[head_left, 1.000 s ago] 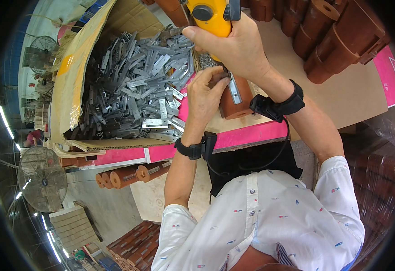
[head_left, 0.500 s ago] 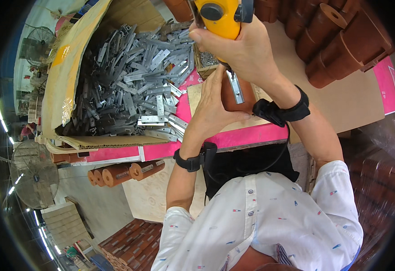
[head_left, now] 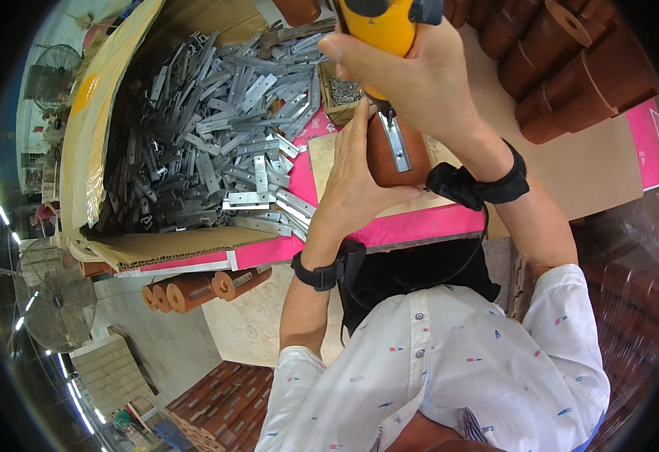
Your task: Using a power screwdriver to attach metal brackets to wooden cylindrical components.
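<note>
A brown wooden block [head_left: 384, 160] with a metal bracket [head_left: 397, 143] laid on its top stands on a plywood board [head_left: 328, 158] on the pink surface [head_left: 412, 226]. The left hand [head_left: 356, 181] wraps its grip closed around the block's side, while the right hand [head_left: 427, 83] clasps a yellow power screwdriver [head_left: 382, 26] whose tip meets the bracket. A heap of grey metal brackets [head_left: 201, 151] lies well to the left.

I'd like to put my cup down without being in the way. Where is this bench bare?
The brown cardboard sheet right of the right hand looks bare, below the stacked brown tubes. The left is crowded: metal brackets fill the open box. The left hand holds a brown block on the small board.
</note>
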`<state>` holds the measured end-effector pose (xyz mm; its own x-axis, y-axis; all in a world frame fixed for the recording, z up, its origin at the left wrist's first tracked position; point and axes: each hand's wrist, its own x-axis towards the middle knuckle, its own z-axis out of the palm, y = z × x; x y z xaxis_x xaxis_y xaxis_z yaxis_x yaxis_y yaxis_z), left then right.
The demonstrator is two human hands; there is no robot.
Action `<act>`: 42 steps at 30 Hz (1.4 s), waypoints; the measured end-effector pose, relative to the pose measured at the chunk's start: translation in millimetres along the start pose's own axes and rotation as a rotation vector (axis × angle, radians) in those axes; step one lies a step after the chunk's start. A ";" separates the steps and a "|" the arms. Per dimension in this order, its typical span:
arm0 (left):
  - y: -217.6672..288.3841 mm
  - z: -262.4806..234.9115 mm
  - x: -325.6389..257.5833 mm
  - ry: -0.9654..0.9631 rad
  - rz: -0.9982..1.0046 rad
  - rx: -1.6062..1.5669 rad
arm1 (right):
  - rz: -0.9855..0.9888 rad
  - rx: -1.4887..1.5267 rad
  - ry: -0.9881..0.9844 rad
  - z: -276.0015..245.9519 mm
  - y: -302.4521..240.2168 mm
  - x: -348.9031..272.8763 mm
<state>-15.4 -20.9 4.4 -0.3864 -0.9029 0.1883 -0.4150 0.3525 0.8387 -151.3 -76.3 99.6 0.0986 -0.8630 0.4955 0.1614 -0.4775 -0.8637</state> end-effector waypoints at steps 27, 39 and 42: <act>-50.3 -21.9 125.0 0.102 0.246 0.217 | -0.062 -0.248 0.095 1.5 13.2 -6.0; -65.3 -4.4 143.0 0.110 0.296 0.168 | -0.150 -0.270 0.111 -4.0 15.1 -6.6; -68.3 -1.2 136.8 0.189 0.329 0.135 | -0.193 -0.245 0.123 -2.9 17.8 -7.0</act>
<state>-38.9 -168.8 -26.5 -0.3640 -0.7612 0.5367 -0.4036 0.6482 0.6457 -151.9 -79.2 80.5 -0.0323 -0.7591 0.6502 -0.0772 -0.6467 -0.7588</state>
